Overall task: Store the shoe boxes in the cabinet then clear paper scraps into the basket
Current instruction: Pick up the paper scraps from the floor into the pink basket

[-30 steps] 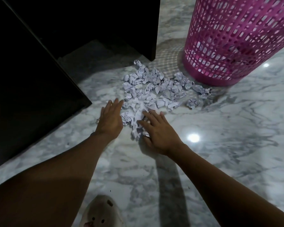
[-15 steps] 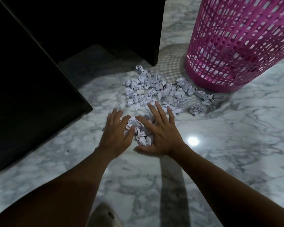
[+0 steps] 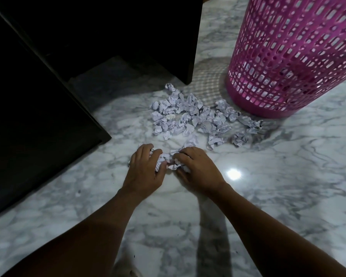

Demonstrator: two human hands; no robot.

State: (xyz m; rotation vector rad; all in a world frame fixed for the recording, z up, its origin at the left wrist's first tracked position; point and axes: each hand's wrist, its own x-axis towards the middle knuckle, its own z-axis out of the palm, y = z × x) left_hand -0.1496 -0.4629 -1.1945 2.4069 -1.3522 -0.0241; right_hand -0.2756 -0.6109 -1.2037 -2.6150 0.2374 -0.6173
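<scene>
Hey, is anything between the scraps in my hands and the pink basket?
Only the loose pile of crumpled paper lies on the floor between the gathered scraps, held by the left hand and right hand, and the basket. Lifted over it, the way looks clear.

Around the left hand (image 3: 146, 170) and right hand (image 3: 198, 170), the grey-veined white marble floor (image 3: 288, 186) lies open from three round to eight o'clock. At twelve, crumpled white paper scraps (image 3: 192, 116) crowd the way. A pink perforated plastic basket (image 3: 288, 56) stands at one and a dark cabinet (image 3: 38, 116) at ten.

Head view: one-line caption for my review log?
Left hand and right hand grip paper scraps on marble floor, near pink basket.
</scene>
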